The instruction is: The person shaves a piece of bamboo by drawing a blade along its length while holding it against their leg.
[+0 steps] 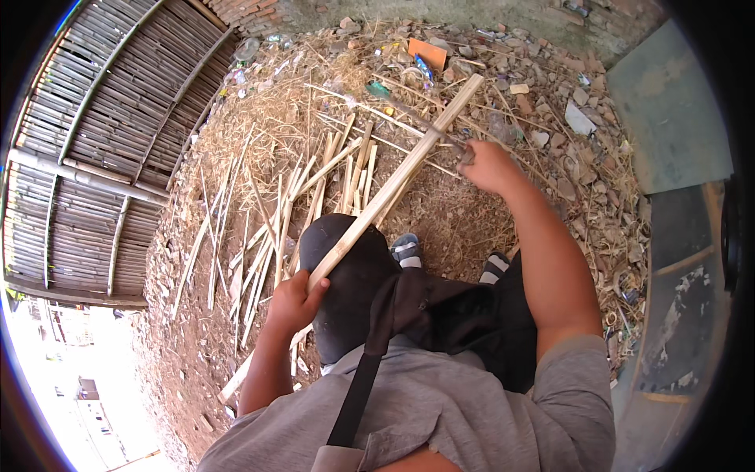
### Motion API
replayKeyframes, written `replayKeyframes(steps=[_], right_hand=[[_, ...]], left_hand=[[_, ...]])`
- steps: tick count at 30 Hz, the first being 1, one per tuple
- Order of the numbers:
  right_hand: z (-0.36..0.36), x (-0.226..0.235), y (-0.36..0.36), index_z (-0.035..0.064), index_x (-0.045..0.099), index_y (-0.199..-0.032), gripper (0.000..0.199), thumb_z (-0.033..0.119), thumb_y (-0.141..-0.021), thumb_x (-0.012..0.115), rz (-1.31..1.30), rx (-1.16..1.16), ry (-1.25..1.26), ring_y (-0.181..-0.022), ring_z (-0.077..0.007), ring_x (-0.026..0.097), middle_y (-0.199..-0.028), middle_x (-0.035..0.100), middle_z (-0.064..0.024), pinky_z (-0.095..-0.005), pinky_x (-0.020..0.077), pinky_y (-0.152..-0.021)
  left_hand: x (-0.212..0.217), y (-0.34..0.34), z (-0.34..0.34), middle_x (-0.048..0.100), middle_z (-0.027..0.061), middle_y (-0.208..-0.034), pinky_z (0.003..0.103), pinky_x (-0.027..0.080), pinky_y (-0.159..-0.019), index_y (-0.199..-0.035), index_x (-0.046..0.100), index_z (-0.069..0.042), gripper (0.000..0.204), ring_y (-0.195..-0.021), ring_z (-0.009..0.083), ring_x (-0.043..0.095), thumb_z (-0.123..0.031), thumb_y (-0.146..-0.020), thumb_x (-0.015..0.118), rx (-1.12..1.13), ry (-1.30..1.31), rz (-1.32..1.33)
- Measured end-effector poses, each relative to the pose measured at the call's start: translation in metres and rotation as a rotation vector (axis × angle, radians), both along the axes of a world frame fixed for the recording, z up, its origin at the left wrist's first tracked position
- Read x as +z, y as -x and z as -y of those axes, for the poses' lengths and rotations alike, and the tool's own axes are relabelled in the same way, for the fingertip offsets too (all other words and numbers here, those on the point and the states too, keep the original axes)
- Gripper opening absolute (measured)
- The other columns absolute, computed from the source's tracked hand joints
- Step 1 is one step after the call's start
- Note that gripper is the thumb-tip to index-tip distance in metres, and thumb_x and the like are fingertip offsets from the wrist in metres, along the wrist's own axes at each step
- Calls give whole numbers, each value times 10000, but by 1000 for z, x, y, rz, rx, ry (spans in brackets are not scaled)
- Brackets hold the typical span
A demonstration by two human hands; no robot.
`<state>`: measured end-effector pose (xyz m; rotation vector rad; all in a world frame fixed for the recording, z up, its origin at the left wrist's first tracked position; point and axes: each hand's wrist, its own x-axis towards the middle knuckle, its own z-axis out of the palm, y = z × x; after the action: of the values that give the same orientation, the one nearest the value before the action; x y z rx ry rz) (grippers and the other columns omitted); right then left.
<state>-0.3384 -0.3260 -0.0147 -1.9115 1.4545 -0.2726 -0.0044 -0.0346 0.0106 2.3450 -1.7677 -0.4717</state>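
My left hand (295,303) is closed round the near end of a long, pale split-wood strip (389,189), which looks like bamboo. The strip slants up and away to the right, passing over my dark-clothed left knee (346,232). In my right hand (491,167) is the handle of a long-bladed knife (429,124). Its dark blade crosses the strip near the far end; whether it is cutting in cannot be seen. The blade's tip is hard to tell from the greenish litter behind it.
Several split strips (275,224) lie heaped on the dirt left of my knee. Straw, stones and litter (550,130) cover the ground ahead. A bamboo-slat wall (118,102) stands at left, a grey-green panel (668,110) at right, and a masonry wall (543,31) at the back.
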Motion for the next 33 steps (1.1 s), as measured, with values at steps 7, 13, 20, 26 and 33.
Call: replayKeyframes(steps=[7,13,20,26,33], right_hand=[[-22,10,-9,43,668,-1081,330,276,-867,760,-32,154,130,-823,-328,689,-855,687,-167,-448,530,-753],[-35,16,-33,86,692,-1018,258,251,-831,759,-154,532,109,-922,-312,716,-920,728,-124,-457,557,-829],[9,-23,15,58,682,-1078,328,268,-840,766,24,-47,214,-917,-341,703,-947,717,-166,-454,548,-835],[-32,12,-25,70,675,-1054,302,249,-825,757,-101,392,35,-952,-331,704,-955,711,-156,-469,554,-827],[-22,20,-10,72,694,-1007,296,251,-790,785,-23,439,119,-921,-344,705,-951,717,-156,-463,549,-801]], left_hand=[[-4,-1,0,622,265,-692,557,481,-632,-811,544,-20,496,-723,495,639,-482,-970,634,17,0,-22],[0,-1,-3,623,261,-689,559,482,-637,-813,544,-21,507,-722,496,638,-495,-972,625,35,-19,-11],[-1,0,0,628,268,-696,563,481,-643,-822,552,-17,513,-730,499,640,-503,-974,617,35,-5,-18],[0,2,1,622,270,-692,557,481,-640,-810,547,-8,508,-724,500,639,-482,-979,622,25,-22,-18],[-2,-8,-1,597,249,-667,516,455,-614,-788,536,0,537,-683,475,618,-492,-989,609,28,-25,-117]])
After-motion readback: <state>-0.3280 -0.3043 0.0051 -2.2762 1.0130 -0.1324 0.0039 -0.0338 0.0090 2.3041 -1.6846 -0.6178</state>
